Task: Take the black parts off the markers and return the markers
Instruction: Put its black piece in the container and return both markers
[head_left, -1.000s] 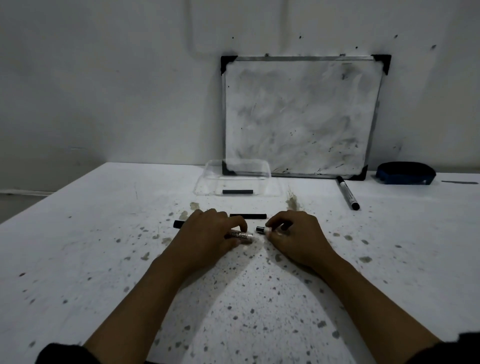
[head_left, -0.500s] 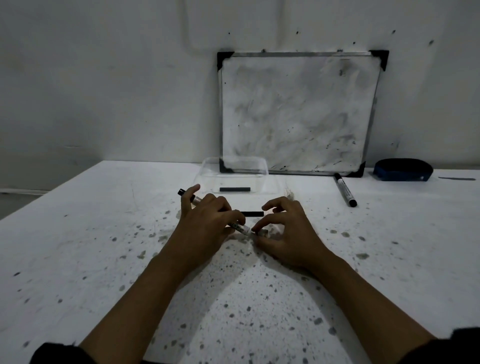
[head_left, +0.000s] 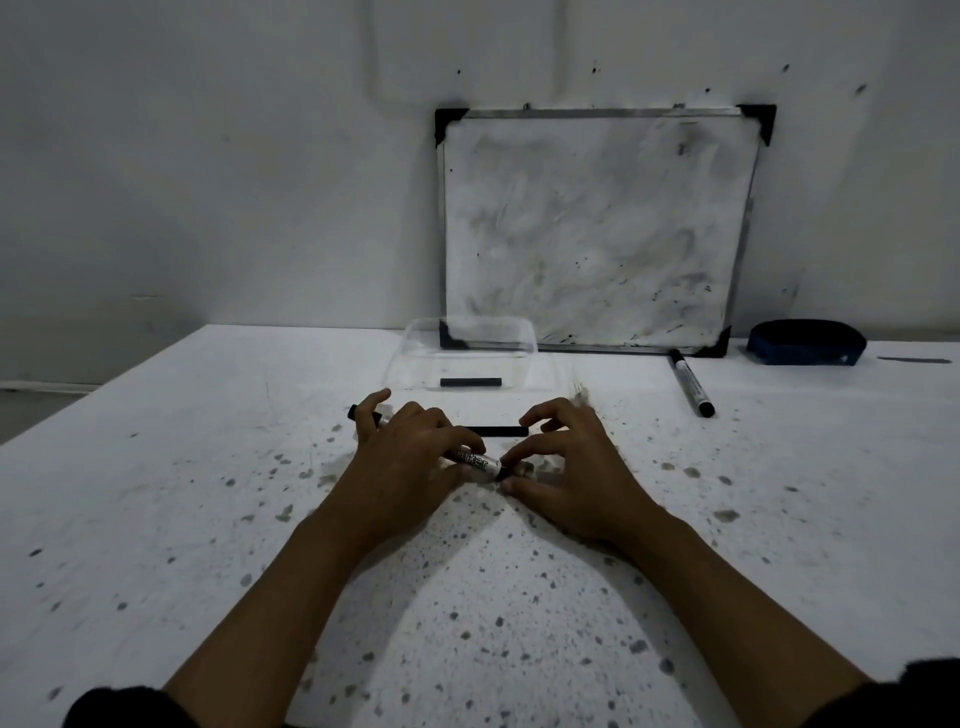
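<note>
My left hand (head_left: 410, 457) is closed around a white marker (head_left: 475, 461) with black print, held low over the table and slanted, its black rear end sticking out past my thumb. My right hand (head_left: 566, 467) pinches the marker's near end between thumb and forefinger. A loose black stick (head_left: 498, 431) lies flat on the table just behind my fingers. A second black stick (head_left: 470, 382) lies inside the clear plastic tub (head_left: 540, 364). Another marker (head_left: 691, 383) rests on the table to the right, apart from both hands.
A smudged whiteboard (head_left: 597, 228) leans against the wall behind the clear tub. A dark blue eraser (head_left: 805, 343) sits at the back right. The white table (head_left: 156, 467) is speckled with ink spots, and its left edge drops off at the far left.
Both hands lifted the marker off the table and swung it to a slant, rear end away to the left. My right fingers moved onto its near end.
</note>
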